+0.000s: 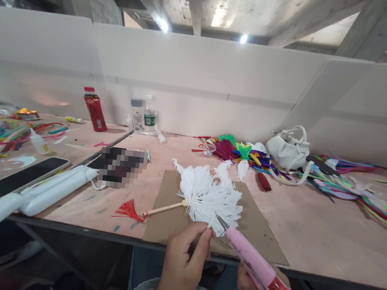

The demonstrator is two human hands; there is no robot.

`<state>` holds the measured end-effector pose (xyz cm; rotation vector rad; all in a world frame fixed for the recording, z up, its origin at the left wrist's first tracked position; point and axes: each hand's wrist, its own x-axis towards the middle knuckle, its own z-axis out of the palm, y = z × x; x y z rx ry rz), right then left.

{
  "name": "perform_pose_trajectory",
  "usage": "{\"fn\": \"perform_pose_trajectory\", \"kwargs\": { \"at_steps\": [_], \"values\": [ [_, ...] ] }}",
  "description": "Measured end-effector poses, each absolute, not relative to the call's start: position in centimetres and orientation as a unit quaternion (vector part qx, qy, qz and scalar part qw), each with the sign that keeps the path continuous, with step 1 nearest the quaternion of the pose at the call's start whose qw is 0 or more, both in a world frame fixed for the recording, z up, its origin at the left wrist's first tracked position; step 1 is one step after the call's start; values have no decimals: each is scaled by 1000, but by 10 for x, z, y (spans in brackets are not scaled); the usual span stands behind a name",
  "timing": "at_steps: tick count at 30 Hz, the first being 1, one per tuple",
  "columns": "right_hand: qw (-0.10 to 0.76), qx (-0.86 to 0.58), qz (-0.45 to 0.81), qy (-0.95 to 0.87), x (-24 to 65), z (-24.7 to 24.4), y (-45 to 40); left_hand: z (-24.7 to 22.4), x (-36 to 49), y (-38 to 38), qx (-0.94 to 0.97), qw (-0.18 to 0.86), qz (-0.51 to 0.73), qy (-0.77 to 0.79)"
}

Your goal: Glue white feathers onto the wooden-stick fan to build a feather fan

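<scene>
My left hand (186, 257), low in the middle, pinches a small white piece (211, 220) between thumb and fingertips. From the lower right, my right hand (256, 289) is wrapped round a pink glue-gun-like tool (256, 265). The tool's metal tip is close to the white piece; whether they touch I cannot tell. Just beyond both hands, a white feathery fan (209, 191) with a pale wooden handle (166, 208) lies on a brown cardboard sheet (261, 228). A red tassel (129, 209) hangs off the handle's end and rests on the pink table (325, 246).
A phone (23, 177) and a white appliance (57, 190) lie at the left. Bottles stand at the back, including a red one (95, 111). A white bag (289, 149) and colourful strips (356, 195) are at the back right, near a dark red object (263, 182).
</scene>
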<state>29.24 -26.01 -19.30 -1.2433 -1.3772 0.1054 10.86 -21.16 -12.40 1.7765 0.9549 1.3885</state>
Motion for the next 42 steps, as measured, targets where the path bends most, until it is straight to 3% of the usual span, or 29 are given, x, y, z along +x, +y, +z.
{"fn": "perform_pose_trajectory", "kwargs": {
  "at_steps": [42],
  "values": [
    [609, -539, 97, -573, 289, -187, -261, -122, 109, -212, 671, 332, 549, 371]
  ]
}}
